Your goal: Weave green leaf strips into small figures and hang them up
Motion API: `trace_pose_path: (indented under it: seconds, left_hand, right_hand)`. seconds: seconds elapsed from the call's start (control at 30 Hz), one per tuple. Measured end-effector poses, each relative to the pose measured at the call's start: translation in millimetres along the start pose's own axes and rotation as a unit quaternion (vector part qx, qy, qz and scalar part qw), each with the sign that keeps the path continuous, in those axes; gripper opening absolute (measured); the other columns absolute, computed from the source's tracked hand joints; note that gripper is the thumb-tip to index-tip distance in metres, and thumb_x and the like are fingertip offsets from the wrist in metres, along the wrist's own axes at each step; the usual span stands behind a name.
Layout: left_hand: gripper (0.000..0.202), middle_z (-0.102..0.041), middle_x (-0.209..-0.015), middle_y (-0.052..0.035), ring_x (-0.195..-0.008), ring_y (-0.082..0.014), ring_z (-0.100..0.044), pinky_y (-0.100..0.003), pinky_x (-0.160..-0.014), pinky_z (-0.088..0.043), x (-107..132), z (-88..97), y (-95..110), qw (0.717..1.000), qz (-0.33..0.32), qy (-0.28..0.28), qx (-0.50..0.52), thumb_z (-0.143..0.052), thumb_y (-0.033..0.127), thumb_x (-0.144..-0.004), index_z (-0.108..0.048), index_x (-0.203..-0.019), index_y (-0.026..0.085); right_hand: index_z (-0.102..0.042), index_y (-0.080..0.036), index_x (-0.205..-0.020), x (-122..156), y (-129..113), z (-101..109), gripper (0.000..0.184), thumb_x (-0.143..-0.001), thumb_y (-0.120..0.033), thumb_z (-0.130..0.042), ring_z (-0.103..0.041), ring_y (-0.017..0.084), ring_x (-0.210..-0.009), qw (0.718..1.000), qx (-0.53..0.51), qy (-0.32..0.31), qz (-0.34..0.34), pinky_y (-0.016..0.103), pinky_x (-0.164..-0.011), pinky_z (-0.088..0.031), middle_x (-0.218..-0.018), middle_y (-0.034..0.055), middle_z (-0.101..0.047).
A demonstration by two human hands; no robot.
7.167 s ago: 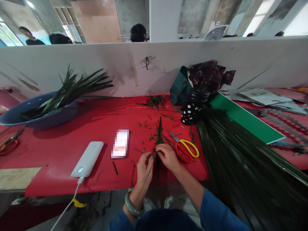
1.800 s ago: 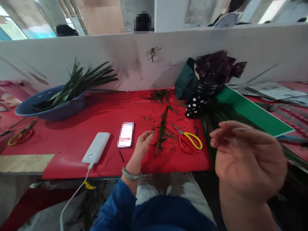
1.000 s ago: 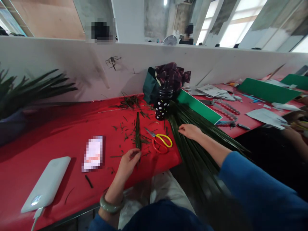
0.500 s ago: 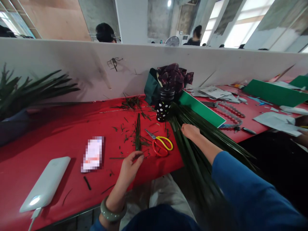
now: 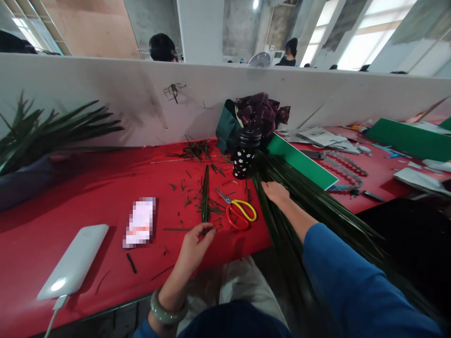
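My left hand rests near the front edge of the red table, fingers pinched on the lower end of a folded green leaf piece that lies pointing away from me. My right hand reaches out to the right and lies on a big bundle of long dark green leaves that hangs off the table edge. Its fingers curl down into the leaves; whether they grip one is hidden. Red and yellow scissors lie between the two hands.
A black flowered cup stands beside a dark cloth bag. A phone and white power bank lie left. Leaf scraps litter the middle. A green board and papers lie right; leaves in a bowl far left.
My right hand has left the leaf piece, swung up and right, and settled on the big leaf bundle. My left hand stays on the leaf piece. The view turned right.
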State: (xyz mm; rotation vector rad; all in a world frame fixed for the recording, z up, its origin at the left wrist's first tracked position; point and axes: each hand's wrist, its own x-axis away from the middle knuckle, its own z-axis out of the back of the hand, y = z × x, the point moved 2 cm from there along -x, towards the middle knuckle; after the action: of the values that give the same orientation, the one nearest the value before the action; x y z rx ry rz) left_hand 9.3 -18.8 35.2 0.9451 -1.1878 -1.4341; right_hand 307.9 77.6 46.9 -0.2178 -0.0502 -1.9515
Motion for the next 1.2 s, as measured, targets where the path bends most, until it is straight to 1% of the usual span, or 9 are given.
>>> trace_pose_path:
  seconds: [0.1, 0.17, 0.4, 0.53, 0.73, 0.9, 1.07, 1.13, 1.2]
  left_hand:
    - [0.027, -0.063, -0.077, -0.0046, -0.075, -0.0172, -0.056, -0.028, -0.071, -0.043, 0, -1.9, -1, 1.0, 0.004, 0.0, -0.003, -0.052, 0.036, -0.067, -0.06, -0.083, 0.015]
    - [0.028, -0.063, -0.076, -0.0048, -0.073, -0.017, -0.056, -0.027, -0.069, -0.043, -1, -2.6, -3, 1.0, 0.002, -0.001, -0.007, -0.051, 0.036, -0.067, -0.06, -0.083, 0.015]
    - [0.027, -0.063, -0.079, -0.0047, -0.075, -0.0164, -0.056, -0.026, -0.07, -0.043, -2, -0.4, -8, 1.0, -0.004, -0.013, -0.007, -0.051, 0.035, -0.069, -0.058, -0.085, 0.015]
    - [0.026, -0.063, -0.079, -0.0047, -0.074, -0.0162, -0.056, -0.026, -0.07, -0.042, -4, -1.2, -9, 1.0, -0.008, -0.018, 0.001, -0.05, 0.035, -0.069, -0.058, -0.085, 0.015]
    - [0.026, -0.063, -0.079, -0.0044, -0.074, -0.0162, -0.056, -0.026, -0.07, -0.042, -5, -1.7, -8, 1.0, -0.012, -0.017, -0.001, -0.05, 0.035, -0.069, -0.059, -0.085, 0.016]
    - [0.026, -0.063, -0.079, -0.0049, -0.075, -0.0168, -0.056, -0.028, -0.07, -0.043, -5, -5.0, -6, 1.0, -0.005, -0.028, 0.007, -0.05, 0.035, -0.069, -0.059, -0.084, 0.015]
    - [0.025, -0.063, -0.08, -0.0056, -0.076, -0.0171, -0.056, -0.027, -0.071, -0.042, -5, -13.0, -4, 0.999, -0.01, -0.04, 0.013, -0.05, 0.034, -0.07, -0.059, -0.084, 0.015]
    - [0.025, -0.063, -0.079, -0.0055, -0.076, -0.0167, -0.056, -0.027, -0.07, -0.042, -5, -19.2, -3, 0.998, -0.01, -0.051, 0.02, -0.05, 0.033, -0.07, -0.059, -0.084, 0.015]
    - [0.024, -0.063, -0.078, -0.005, -0.074, -0.0162, -0.056, -0.026, -0.069, -0.042, -5, -26.5, -2, 0.998, -0.014, -0.063, 0.02, -0.051, 0.033, -0.07, -0.059, -0.083, 0.015]
  right_hand:
    - [-0.06, -0.017, -0.091, -2, -3, -3, 0.046, -0.075, -0.051, -0.034, -0.054, 0.025, -0.09, 1.0, -0.009, 0.0, 0.01, 0.033, -0.07, -0.04, -0.097, 0.012, -0.059]
    - [-0.061, -0.018, -0.089, -5, -1, -5, 0.039, -0.072, -0.048, -0.042, -0.054, 0.024, -0.089, 1.0, -0.023, 0.003, 0.017, 0.031, -0.069, -0.04, -0.096, 0.01, -0.06]
    - [-0.062, -0.014, -0.081, -14, 25, 2, 0.029, -0.075, -0.033, -0.041, -0.056, 0.016, -0.072, 0.997, -0.068, 0.006, 0.041, 0.022, -0.058, -0.036, -0.079, 0.008, -0.063]
    - [-0.059, -0.013, -0.081, -6, 38, 7, 0.029, -0.076, -0.032, -0.038, -0.054, 0.013, -0.064, 0.993, -0.099, 0.012, 0.057, 0.02, -0.051, -0.034, -0.073, 0.0053, -0.061]
    - [-0.057, -0.014, -0.073, 4, 45, 2, 0.023, -0.074, -0.028, -0.04, -0.052, 0.012, -0.062, 0.987, -0.143, 0.013, 0.077, 0.02, -0.052, -0.033, -0.068, 0.0033, -0.06]
    - [-0.057, -0.013, -0.076, 4, 42, -5, 0.02, -0.07, -0.028, -0.045, -0.053, 0.013, -0.06, 0.961, -0.262, 0.023, 0.081, 0.021, -0.052, -0.036, -0.067, 0.0034, -0.06]
    - [-0.059, -0.015, -0.082, 5, 39, -12, 0.021, -0.07, -0.029, -0.049, -0.057, 0.014, -0.067, 0.909, -0.41, -0.041, 0.069, 0.022, -0.059, -0.041, -0.077, 0.0058, -0.064]
    - [-0.059, -0.015, -0.084, 4, 40, -14, 0.022, -0.07, -0.029, -0.049, -0.058, 0.015, -0.069, 0.903, -0.421, -0.047, 0.075, 0.022, -0.061, -0.042, -0.08, 0.0053, -0.064]
    - [-0.058, -0.016, -0.085, 2, 42, -16, 0.021, -0.07, -0.027, -0.048, -0.058, 0.015, -0.07, 0.913, -0.395, -0.034, 0.093, 0.022, -0.062, -0.042, -0.081, 0.0041, -0.064]
